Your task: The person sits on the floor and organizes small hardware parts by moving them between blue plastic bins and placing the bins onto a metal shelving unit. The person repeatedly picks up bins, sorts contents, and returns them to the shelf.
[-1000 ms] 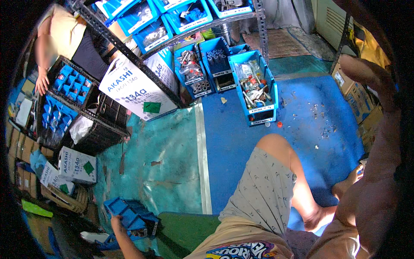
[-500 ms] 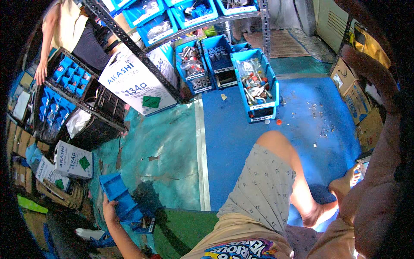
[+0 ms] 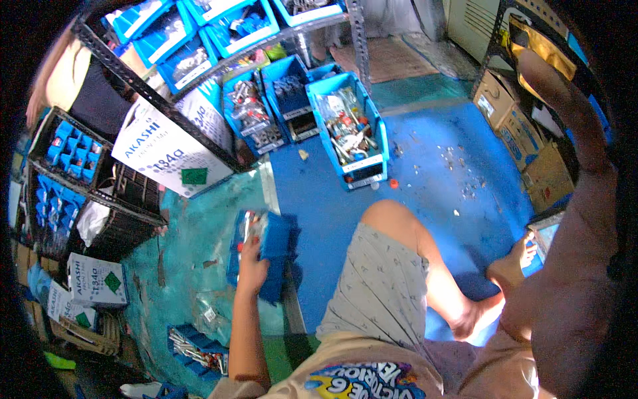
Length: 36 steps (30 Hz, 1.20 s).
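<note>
My left hand [image 3: 251,269] is closed round the edge of a blue plastic parts bin [image 3: 276,233], with small red, white and metal pieces showing in it. The bin is tilted and a little blurred, above the floor left of my bent knee. Behind my left forearm, a second blue bin [image 3: 193,349] holding metal rod-like parts lies on the green floor, beside a clear plastic bag [image 3: 209,316]. My right arm is raised at the far right, its hand [image 3: 531,66] near the rack with a yellow item. The right hand's fingers cannot be made out.
Ahead, blue bins of fittings [image 3: 352,126] stand on the blue mat [image 3: 432,153], with scattered bits [image 3: 465,176] to their right. A metal rack [image 3: 133,73] carries more bins. White cartons [image 3: 166,153] stand left, brown boxes [image 3: 531,146] right. Another person [image 3: 60,83] is at upper left.
My left hand has carried the blue bin rightward and forward from the lower left, and the bin's contents now show. The floor bin with rods has come into fuller view. My view has shifted right.
</note>
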Each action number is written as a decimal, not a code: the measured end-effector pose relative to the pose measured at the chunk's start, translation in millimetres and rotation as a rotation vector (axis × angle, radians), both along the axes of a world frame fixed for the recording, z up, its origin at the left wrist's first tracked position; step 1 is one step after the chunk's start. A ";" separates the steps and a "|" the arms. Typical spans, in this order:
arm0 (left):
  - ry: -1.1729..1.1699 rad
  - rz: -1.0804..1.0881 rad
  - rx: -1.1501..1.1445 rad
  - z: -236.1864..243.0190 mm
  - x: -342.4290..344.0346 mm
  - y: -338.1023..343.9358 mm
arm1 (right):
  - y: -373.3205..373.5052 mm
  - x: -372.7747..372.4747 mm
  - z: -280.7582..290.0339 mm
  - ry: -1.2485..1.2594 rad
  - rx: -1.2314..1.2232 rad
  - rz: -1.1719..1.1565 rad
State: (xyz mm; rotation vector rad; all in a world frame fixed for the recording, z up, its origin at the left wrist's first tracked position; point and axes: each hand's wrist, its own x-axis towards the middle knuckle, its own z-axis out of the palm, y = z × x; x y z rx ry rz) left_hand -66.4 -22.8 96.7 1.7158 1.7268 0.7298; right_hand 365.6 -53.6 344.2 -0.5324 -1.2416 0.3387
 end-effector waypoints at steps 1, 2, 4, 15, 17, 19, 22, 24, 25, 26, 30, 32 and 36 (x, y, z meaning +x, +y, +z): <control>0.064 -0.034 0.023 -5.9 17.1 11.6 | 2.8 -2.0 3.0 -0.002 0.001 -0.007; 0.099 -0.083 0.112 -8.8 33.6 22.2 | 6.4 -3.3 7.1 0.009 0.005 -0.009; 0.174 -0.019 0.034 -10.8 68.2 44.7 | 12.8 -13.6 7.3 0.026 -0.002 -0.010; 0.366 0.236 -0.135 16.7 151.3 75.5 | 52.6 -152.9 -189.4 -0.728 -1.121 0.089; 0.112 0.062 0.117 20.9 107.1 56.3 | 58.1 -170.8 -214.9 -0.717 -1.295 0.226; 0.023 0.063 0.251 16.4 48.7 34.9 | 68.9 -184.8 -234.6 -0.766 -1.396 0.271; 0.096 0.364 0.099 -13.2 -41.8 11.3 | 88.4 -198.7 -261.4 -0.476 -1.548 0.481; 0.389 0.618 0.096 -46.1 -87.4 -7.1 | 94.8 -207.9 -276.2 -0.426 -1.563 0.398; 0.510 0.779 0.047 -64.4 -102.6 -16.3 | 97.8 -209.6 -282.1 -0.423 -1.524 0.388; 0.674 0.832 0.056 -81.0 -113.1 -32.0 | 101.8 -209.3 -286.6 -0.462 -1.549 0.384; 0.895 0.974 -0.031 -125.5 -119.5 -55.0 | 106.9 -215.1 -288.2 -0.366 -1.692 0.300; 0.808 0.999 -0.125 -125.2 -116.3 -56.3 | 102.6 -218.0 -282.1 -0.236 -1.570 0.243; 0.743 0.959 -0.227 -105.8 -111.6 -50.4 | 96.0 -217.9 -276.3 0.069 -1.447 0.390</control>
